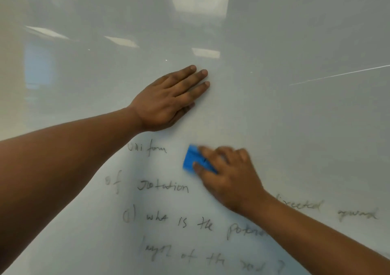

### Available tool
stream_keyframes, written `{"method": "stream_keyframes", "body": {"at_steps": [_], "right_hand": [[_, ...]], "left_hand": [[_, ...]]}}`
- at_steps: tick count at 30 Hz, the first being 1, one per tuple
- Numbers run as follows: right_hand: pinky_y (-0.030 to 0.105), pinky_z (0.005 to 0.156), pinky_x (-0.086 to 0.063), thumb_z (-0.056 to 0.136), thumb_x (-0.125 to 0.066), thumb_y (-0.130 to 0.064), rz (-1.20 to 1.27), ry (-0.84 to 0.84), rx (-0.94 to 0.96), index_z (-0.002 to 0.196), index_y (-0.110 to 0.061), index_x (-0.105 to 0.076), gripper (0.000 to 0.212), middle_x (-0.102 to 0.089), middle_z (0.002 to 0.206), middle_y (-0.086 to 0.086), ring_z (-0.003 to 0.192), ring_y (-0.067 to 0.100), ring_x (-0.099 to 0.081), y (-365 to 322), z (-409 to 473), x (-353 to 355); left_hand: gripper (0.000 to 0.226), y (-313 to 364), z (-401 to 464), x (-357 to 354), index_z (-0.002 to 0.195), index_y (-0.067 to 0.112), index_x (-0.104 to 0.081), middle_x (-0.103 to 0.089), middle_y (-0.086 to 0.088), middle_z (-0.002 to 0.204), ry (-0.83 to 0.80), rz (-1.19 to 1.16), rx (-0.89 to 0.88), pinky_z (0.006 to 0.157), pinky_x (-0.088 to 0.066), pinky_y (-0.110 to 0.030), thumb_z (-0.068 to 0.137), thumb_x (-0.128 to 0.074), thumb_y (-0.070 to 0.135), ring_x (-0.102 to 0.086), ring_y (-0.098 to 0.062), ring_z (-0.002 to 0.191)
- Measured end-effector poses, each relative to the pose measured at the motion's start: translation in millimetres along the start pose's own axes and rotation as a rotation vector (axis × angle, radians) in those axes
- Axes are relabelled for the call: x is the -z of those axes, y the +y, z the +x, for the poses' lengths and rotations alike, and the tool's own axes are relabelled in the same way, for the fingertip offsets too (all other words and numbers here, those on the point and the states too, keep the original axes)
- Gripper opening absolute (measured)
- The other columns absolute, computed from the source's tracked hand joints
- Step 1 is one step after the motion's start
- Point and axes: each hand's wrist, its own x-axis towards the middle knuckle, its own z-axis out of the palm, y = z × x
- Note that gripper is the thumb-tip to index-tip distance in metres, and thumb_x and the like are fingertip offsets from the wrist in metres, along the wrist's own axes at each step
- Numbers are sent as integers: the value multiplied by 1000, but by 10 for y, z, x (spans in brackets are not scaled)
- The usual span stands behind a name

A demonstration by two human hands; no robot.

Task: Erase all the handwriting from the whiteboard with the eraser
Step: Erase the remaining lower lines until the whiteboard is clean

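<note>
Holding the blue eraser (195, 159) against the whiteboard (285, 116), the right hand (228, 175) grips it with curled fingers, just right of the word "uniform" (147, 149). Above it, the left hand (168, 99) lies flat with straight fingers. More handwriting (190, 222) sits lower down.

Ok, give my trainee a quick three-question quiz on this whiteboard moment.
1. True or false: the left hand lies flat on the whiteboard.
2. Which hand holds the blue eraser?
3. Multiple choice: the word "uniform" sits A) left of the eraser, B) right of it, C) above the left hand.

Key: 1 true. 2 the right hand. 3 A.
</note>
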Motion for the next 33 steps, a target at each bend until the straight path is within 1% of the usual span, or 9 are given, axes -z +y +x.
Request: {"method": "stream_keyframes", "body": {"at_steps": [3,7,12,17,22,27,29,31,33], "right_hand": [[40,72,-42,91,-68,-24,20,-40,57,117,-26,-71,26,-63,139,8,99,33,-64,70,34,26],[40,72,-39,91,-68,-31,0,113,-323,116,-27,-71,26,-64,134,9,98,32,-55,293,200,63],[39,68,-43,91,-68,-33,30,-55,5,113,-29,-70,23,-66,131,6,90,29,-62,-103,103,-62],[39,68,-43,89,-70,-30,-53,131,-369,115,-26,-68,27,-65,127,13,86,31,-54,30,419,-73],[39,68,-45,92,-69,-31,46,-118,79,116,-25,-70,24,-66,133,11,88,30,-63,-478,360,-180],[41,68,-43,95,-69,-26,-15,100,-276,118,-22,-71,24,-59,145,8,91,30,-58,-302,888,-194],[39,69,-42,93,-70,-24,-14,120,-167,117,-22,-72,24,-57,149,5,91,30,-60,-482,853,-296],[37,69,-42,95,-68,-24,28,-21,79,120,-24,-69,25,-52,154,1,93,30,-62,-757,690,-374],[37,68,-43,96,-66,-24,42,-73,145,120,-25,-68,23,-51,155,0,94,29,-61,-790,681,-382]], "left_hand": [[54,-117,-146,13,160,13,-29,-23,-9,168,-23,7,-57,123,-30,-45,110,-41,29,-18,-28,157],[51,-258,-274,41,158,13,-35,-30,-7,166,-7,-30,-87,120,-36,-44,110,-44,26,-25,-27,155],[46,-352,-242,86,154,13,-44,-39,-5,161,27,-82,-130,111,-46,-45,108,-48,20,-37,-26,150],[48,-413,-239,97,154,12,-44,-39,-5,161,4,-112,-150,108,-48,-45,106,-48,13,-37,-26,149],[51,-503,-336,117,154,8,-42,-37,-9,162,-20,-141,-181,116,-41,-45,104,-49,10,-33,-30,151],[51,-597,-401,137,157,10,-37,-33,-8,164,-57,-168,-183,119,-38,-46,106,-38,18,-28,-29,153],[51,-616,-409,150,157,10,-37,-33,-8,164,-59,-181,-172,118,-38,-46,106,-43,14,-29,-29,153],[52,-640,-426,168,155,9,-40,-35,-8,163,-53,-177,-174,118,-39,-44,104,-46,10,-31,-28,152],[52,-744,-498,201,155,10,-41,-37,-6,163,-57,-162,-188,117,-38,-41,103,-43,9,-33,-27,151]]}}
